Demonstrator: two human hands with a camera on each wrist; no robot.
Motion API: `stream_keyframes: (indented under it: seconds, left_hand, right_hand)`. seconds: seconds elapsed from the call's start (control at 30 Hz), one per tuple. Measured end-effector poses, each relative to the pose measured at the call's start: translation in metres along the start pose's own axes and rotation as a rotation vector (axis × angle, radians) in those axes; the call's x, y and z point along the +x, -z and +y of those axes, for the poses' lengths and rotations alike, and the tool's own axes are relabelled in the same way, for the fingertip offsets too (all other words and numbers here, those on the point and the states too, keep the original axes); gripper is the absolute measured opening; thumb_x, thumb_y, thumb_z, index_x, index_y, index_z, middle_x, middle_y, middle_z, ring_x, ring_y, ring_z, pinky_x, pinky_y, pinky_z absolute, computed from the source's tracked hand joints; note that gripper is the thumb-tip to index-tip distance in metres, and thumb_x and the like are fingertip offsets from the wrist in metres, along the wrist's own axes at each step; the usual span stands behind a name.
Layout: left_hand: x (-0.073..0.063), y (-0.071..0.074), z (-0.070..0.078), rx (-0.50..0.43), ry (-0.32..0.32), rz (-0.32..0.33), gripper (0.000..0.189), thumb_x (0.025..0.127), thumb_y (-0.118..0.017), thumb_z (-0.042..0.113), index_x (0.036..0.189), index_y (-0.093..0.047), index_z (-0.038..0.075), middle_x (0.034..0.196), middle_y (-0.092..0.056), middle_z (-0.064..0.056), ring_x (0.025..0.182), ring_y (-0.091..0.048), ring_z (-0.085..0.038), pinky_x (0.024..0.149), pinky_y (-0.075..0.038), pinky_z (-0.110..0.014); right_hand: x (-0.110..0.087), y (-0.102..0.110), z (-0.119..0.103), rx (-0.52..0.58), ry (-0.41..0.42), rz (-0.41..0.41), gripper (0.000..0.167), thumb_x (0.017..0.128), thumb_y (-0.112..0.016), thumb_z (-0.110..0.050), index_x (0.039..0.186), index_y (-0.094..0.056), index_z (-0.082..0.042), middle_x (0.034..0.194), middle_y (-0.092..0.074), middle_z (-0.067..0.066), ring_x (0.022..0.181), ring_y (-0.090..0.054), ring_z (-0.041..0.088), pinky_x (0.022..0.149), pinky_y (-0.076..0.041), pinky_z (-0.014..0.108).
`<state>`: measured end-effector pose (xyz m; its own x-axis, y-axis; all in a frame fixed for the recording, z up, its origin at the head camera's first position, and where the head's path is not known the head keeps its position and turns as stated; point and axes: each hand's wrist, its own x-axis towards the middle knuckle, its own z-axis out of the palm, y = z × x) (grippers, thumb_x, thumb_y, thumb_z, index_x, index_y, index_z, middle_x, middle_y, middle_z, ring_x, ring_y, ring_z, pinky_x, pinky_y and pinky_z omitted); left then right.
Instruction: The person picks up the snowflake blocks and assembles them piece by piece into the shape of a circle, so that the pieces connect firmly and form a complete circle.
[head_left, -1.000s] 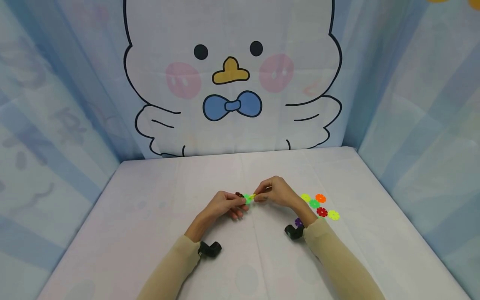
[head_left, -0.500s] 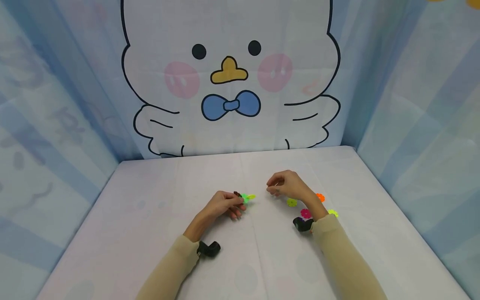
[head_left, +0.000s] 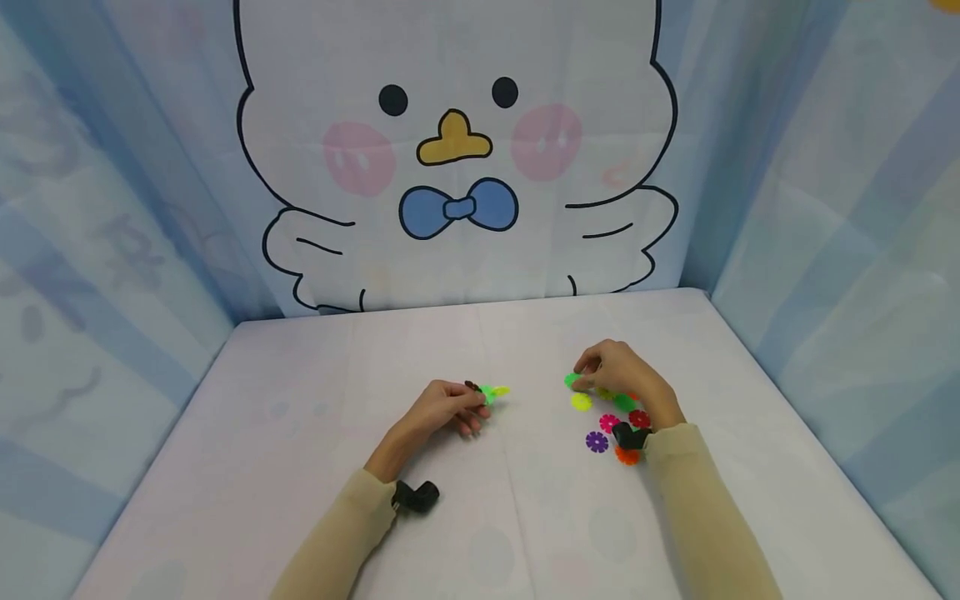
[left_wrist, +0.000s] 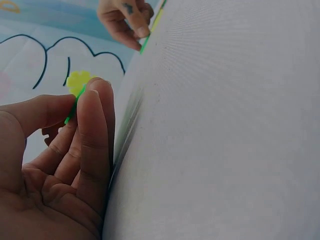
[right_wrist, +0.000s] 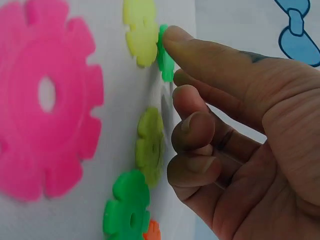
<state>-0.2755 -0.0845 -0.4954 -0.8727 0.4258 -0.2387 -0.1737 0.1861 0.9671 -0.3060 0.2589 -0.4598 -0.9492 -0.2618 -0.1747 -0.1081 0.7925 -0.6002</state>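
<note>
My left hand [head_left: 446,408] pinches a small green notched plastic disc [head_left: 488,395] between thumb and fingers, above the table. A yellow disc [left_wrist: 79,81] and a dark brown disc [head_left: 472,386] are joined to it; the brown one is partly hidden by fingers. At the right, my right hand [head_left: 617,368] has its thumb and forefinger at another green disc [right_wrist: 165,54], gripping it at the table surface. Beside that disc lie a yellow disc [head_left: 581,402] and an olive-yellow disc [right_wrist: 150,146].
Several more discs lie below the right hand, among them a pink one [head_left: 609,424], a purple one [head_left: 597,442], a red one [head_left: 639,419] and an orange one [head_left: 627,456]. The white-covered table [head_left: 420,550] meets printed cloth walls at its back and sides.
My right hand has left the yellow disc joined to the left hand's green one and moved right to a green disc on the table. My left hand stays nearly still, holding the joined discs.
</note>
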Motion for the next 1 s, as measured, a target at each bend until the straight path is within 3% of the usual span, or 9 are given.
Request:
stream_keyframes:
  seconds: [0.67, 1.0]
  left_hand:
    - [0.0015, 0.0027, -0.0029, -0.014, -0.01, -0.021, 0.031, 0.102, -0.07, 0.021, 0.114, -0.074, -0.008, 0.089, -0.081, -0.002, 0.066, -0.072, -0.008, 0.06, -0.059, -0.021]
    - [0.0007, 0.0029, -0.0019, -0.01, -0.015, -0.023, 0.03, 0.103, -0.068, 0.021, 0.11, -0.073, -0.008, 0.089, -0.08, -0.002, 0.067, -0.071, -0.009, 0.06, -0.059, -0.022]
  right_hand:
    - [0.0004, -0.0018, -0.0007, 0.013, -0.008, 0.017, 0.023, 0.092, -0.084, -0.022, 0.106, -0.073, -0.007, 0.106, -0.07, 0.012, 0.088, -0.06, 0.023, 0.072, -0.054, 0.028]
    - [0.004, -0.0043, -0.0021, 0.079, 0.06, 0.026, 0.019, 0.093, -0.083, -0.02, 0.102, -0.074, -0.006, 0.089, -0.068, 0.007, 0.08, -0.058, 0.02, 0.07, -0.053, 0.029]
